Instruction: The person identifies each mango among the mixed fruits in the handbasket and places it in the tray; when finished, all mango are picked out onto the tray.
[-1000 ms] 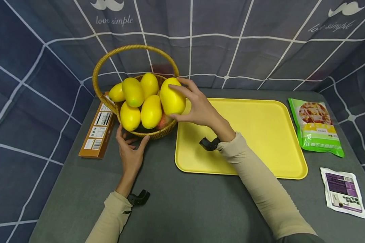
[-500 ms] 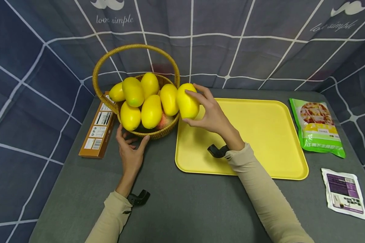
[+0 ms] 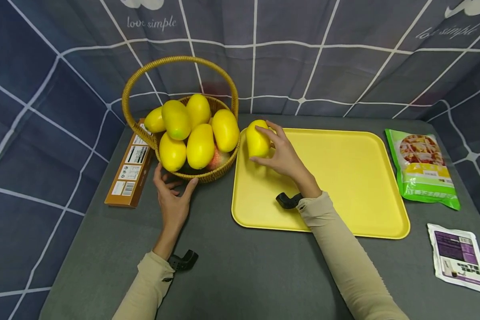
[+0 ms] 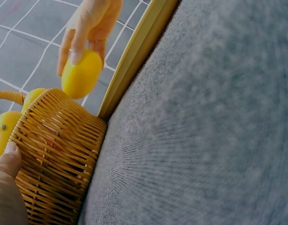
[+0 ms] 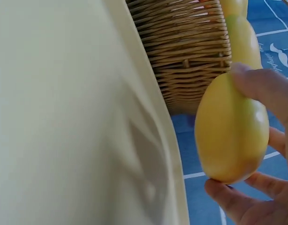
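My right hand [image 3: 282, 149] holds a yellow mango [image 3: 258, 138] between thumb and fingers, over the left end of the yellow tray [image 3: 328, 178]. In the right wrist view the mango [image 5: 232, 131] appears beside the basket, gripped at both ends. A wicker basket [image 3: 210, 177] with a tall hoop handle stands left of the tray, heaped with several yellow mangoes [image 3: 200, 146]. A reddish fruit [image 3: 218, 159] shows beneath them. My left hand [image 3: 174, 206] grips the basket's near side, its thumb [image 4: 10, 157] up at the rim in the left wrist view.
An orange-brown box [image 3: 130, 178] lies left of the basket, partly behind it. Right of the tray are a green food packet [image 3: 422, 169] and a white and purple pouch [image 3: 459, 258]. A dark gridded curtain [image 3: 288, 71] encloses the back and sides of the grey table [image 3: 232, 271].
The right hand has carried the mango rightward from above the basket and lowered it over the tray's left end. The left hand stays on the basket. The head view has shifted slightly.
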### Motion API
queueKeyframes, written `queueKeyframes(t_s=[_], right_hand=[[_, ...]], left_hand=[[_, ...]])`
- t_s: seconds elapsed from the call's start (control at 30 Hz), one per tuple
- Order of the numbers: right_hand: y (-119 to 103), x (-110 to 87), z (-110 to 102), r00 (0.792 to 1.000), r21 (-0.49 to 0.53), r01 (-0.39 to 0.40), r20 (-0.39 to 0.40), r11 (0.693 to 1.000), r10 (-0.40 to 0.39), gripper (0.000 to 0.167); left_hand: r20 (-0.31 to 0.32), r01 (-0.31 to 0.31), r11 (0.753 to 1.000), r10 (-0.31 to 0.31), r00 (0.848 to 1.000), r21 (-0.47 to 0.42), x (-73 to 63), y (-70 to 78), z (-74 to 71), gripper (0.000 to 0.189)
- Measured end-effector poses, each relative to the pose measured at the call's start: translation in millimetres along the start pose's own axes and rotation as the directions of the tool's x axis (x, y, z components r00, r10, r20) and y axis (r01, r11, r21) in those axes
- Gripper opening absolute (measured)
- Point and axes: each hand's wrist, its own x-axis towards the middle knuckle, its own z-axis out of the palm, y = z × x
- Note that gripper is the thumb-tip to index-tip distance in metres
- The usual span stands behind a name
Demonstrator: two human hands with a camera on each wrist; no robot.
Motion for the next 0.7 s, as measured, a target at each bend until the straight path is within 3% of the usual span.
queueKeyframes(t_s=[0.7], right_hand=[[21,3.4,7,0.991,-0.076,-0.092,0.088,0.993,0.099,0.083]], left_hand=[[0.005,-0.004,1.0,0.004,1.0,0.003,-0.1,-0.5,0.5,0.095]])
